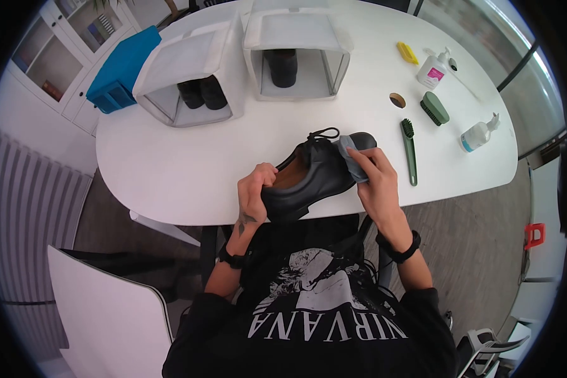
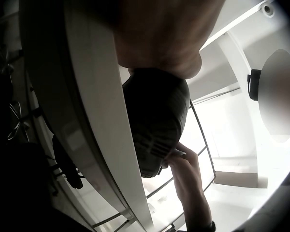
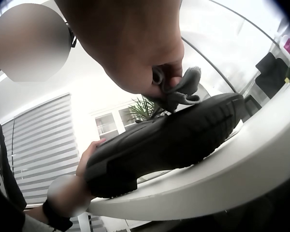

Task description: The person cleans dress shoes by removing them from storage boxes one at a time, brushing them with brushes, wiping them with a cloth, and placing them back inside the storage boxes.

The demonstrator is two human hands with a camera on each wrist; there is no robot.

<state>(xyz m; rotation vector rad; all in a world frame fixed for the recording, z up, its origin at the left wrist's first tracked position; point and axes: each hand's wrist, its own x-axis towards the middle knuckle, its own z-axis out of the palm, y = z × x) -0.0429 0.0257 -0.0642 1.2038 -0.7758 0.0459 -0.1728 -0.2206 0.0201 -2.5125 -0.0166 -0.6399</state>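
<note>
A black lace-up shoe (image 1: 318,173) with a brown lining is tilted at the table's near edge, its toe to the right. At the heel, my left hand (image 1: 254,192) grips the collar, fingers curled over the rim. My right hand (image 1: 378,183) pinches a grey cloth (image 1: 353,160) against the upper near the toe. In the right wrist view the cloth (image 3: 186,89) is bunched in the fingers above the shoe (image 3: 164,140), whose sole faces the camera. The left wrist view has the dark shoe (image 2: 154,116) below the left hand (image 2: 159,43).
Two white boxes (image 1: 198,63) (image 1: 296,31) holding dark shoes stand at the back, beside a blue box (image 1: 123,69). On the right lie a green long-handled brush (image 1: 410,151), a green brush (image 1: 435,108), a yellow item (image 1: 407,53) and two bottles (image 1: 432,70) (image 1: 476,136).
</note>
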